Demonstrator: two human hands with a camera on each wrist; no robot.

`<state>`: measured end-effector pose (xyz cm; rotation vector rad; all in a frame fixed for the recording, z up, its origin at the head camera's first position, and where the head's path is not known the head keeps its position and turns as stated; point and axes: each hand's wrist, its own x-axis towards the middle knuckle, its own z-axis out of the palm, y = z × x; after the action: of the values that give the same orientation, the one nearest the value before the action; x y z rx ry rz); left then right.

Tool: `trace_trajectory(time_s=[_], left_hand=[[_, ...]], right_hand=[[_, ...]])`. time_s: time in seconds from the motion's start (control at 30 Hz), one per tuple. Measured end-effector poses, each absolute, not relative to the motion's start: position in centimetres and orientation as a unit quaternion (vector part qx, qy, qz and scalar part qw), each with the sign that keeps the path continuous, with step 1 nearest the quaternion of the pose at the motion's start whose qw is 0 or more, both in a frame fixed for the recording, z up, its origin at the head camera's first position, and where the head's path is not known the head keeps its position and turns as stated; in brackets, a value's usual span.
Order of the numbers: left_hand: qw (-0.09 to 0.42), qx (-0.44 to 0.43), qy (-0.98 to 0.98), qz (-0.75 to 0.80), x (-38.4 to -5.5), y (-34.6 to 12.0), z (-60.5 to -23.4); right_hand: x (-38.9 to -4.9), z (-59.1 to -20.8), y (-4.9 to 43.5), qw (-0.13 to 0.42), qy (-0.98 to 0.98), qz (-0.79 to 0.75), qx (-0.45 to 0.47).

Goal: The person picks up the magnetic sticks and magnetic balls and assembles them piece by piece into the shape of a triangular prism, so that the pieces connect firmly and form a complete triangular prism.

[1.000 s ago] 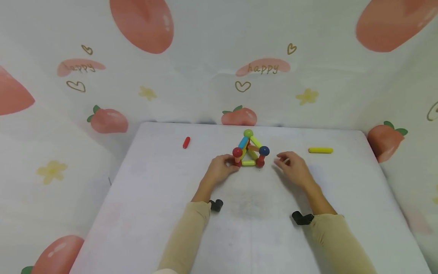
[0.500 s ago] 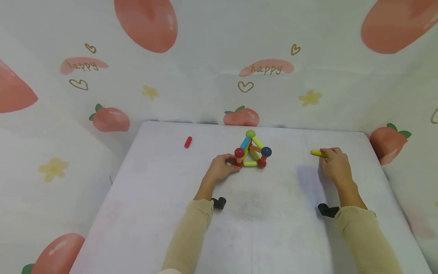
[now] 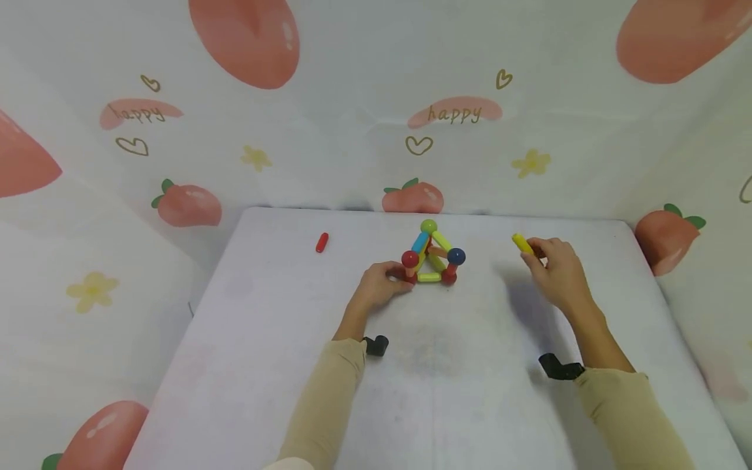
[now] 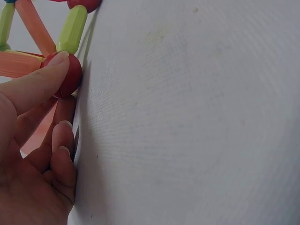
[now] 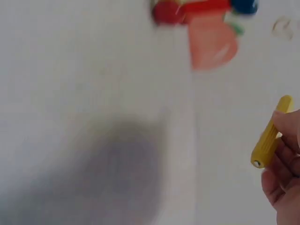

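A frame of coloured rods and balls stands near the back middle of the table, with a green ball on top and red and dark blue balls lower down. My left hand pinches the red ball at its lower left corner, thumb on the near side. Off to the right, my right hand holds a yellow rod above the table between thumb and fingers. One end of that yellow rod shows a small metallic dot in the right wrist view.
A short red rod lies on the white table at the back left. Behind the table's far edge hangs a cloth backdrop printed with peaches. Each wrist carries a small black camera mount.
My right hand has moved right to the yellow rod, gripped it and lifted it off the table, turning it. The left hand stays at the frame's red ball.
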<state>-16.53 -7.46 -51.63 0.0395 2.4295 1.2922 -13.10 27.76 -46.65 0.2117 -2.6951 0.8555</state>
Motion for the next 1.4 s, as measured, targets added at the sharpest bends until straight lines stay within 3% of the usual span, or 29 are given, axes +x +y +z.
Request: trace_trajectory(time_s=[0.23,0.6,1.13,1.4], left_hand=[[0.200,0.013,0.861,0.467,-16.5,-7.5,-51.7],[0.188,0.027,0.862,0.471,-16.6,-7.6,-51.5],[0.163,0.044,0.871,0.461,-16.2,-7.6,-51.5],[0.164,0.044,0.868,0.467,-16.2,-7.5,-51.7]], right_hand=[[-12.7,-43.8,21.5,0.176,-0.907,0.341,0.175],[-14.8,-45.1,15.5,0.181,-0.867,0.381,0.266],[-15.3,-47.8,15.0,0.252,-0.886,0.256,0.295],[-15.2,-47.8,15.1,0.257,-0.896,0.207,0.297]])
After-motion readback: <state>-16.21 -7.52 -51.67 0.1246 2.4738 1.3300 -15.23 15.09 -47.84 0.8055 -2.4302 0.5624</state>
